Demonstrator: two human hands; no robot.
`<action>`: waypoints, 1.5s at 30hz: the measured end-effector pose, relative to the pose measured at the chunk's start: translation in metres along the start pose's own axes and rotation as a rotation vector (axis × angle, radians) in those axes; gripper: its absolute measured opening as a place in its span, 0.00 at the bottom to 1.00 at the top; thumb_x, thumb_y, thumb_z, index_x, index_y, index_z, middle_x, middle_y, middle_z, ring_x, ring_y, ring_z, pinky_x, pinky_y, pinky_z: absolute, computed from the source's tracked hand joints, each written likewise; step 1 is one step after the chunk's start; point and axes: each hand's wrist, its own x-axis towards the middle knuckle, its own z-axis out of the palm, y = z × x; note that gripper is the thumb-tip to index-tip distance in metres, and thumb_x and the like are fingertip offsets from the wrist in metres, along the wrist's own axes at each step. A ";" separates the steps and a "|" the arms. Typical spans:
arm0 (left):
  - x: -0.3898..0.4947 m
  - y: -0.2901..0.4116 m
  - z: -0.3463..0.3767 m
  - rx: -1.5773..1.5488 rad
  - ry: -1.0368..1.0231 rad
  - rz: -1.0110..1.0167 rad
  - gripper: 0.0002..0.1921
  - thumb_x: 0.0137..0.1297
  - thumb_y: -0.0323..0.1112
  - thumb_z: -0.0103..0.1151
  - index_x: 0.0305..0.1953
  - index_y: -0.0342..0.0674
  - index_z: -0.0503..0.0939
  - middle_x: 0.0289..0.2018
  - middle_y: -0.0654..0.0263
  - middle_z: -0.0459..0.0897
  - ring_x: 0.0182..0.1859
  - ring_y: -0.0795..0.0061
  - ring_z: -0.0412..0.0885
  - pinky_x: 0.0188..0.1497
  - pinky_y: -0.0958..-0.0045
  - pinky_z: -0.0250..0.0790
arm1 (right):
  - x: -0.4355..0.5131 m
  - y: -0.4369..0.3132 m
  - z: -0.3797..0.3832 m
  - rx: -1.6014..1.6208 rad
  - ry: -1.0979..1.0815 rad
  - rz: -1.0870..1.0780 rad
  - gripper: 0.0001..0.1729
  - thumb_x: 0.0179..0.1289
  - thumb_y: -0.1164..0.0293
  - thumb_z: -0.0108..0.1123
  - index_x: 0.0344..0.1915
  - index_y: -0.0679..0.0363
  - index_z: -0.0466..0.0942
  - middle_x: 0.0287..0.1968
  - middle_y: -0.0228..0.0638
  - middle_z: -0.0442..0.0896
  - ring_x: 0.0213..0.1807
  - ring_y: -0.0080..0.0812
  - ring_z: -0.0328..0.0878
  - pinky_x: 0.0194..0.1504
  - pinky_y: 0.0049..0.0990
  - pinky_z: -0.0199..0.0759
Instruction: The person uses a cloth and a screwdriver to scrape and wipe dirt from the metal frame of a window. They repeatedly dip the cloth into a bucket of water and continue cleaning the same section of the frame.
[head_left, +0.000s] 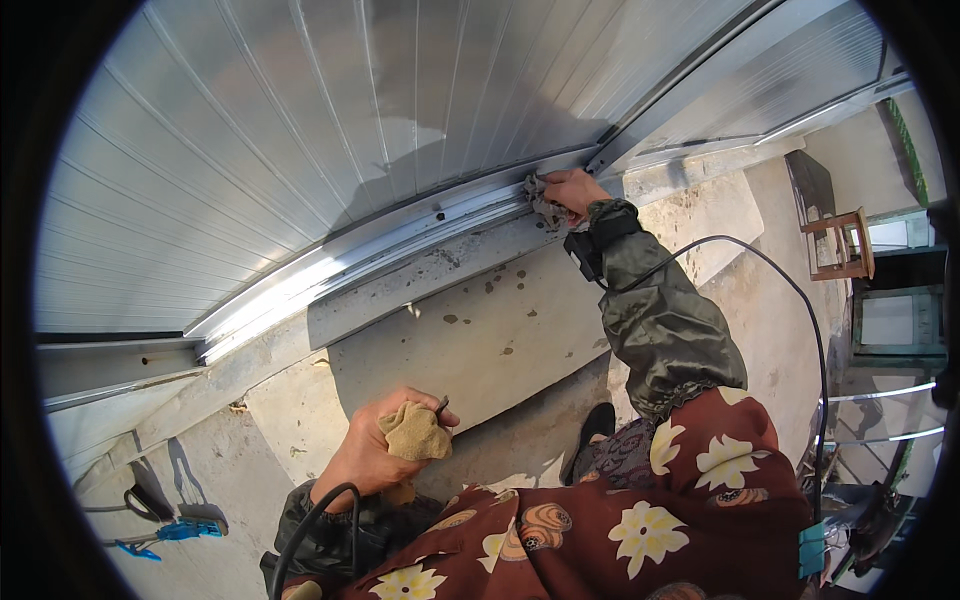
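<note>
My right hand (574, 193) grips a crumpled grey rag (541, 201). It presses the rag onto the metal bottom rail (420, 229), near the corner of the door frame. A ribbed metal door panel (285, 127) rises behind that rail. Lower in the view, my left hand (367, 442) is closed around a bunched tan cloth (417, 432), held in front of my body. A small dark tip (442, 405) sticks out by the fingers; what it belongs to is hidden.
A pale step slab (465, 330) with dark wet spots lies below the rail. A black cable (780, 277) loops from my right sleeve. At right stands a wooden stool (840, 244). Blue-handled tools (187, 529) lie on the concrete at lower left.
</note>
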 end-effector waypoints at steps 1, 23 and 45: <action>0.002 -0.001 -0.002 -0.004 0.013 -0.008 0.24 0.43 0.12 0.60 0.44 0.37 0.70 0.43 0.59 0.80 0.47 0.70 0.79 0.49 0.69 0.74 | -0.001 0.001 -0.002 -0.085 -0.017 -0.180 0.22 0.53 0.59 0.57 0.48 0.54 0.80 0.38 0.49 0.83 0.39 0.48 0.81 0.42 0.42 0.74; 0.006 0.001 -0.006 -0.224 0.486 -0.186 0.14 0.54 0.21 0.58 0.41 0.40 0.71 0.38 0.62 0.80 0.36 0.72 0.81 0.39 0.69 0.76 | -0.024 0.005 0.033 0.420 0.433 -0.206 0.22 0.62 0.63 0.50 0.53 0.63 0.73 0.31 0.48 0.82 0.27 0.32 0.81 0.27 0.34 0.71; 0.144 -0.034 -0.010 -0.429 0.393 0.057 0.23 0.64 0.22 0.50 0.61 0.35 0.63 0.51 0.61 0.76 0.54 0.68 0.76 0.50 0.71 0.72 | -0.190 0.005 0.093 1.189 -0.186 -0.043 0.31 0.70 0.58 0.50 0.68 0.55 0.55 0.31 0.38 0.77 0.14 0.18 0.61 0.18 0.22 0.65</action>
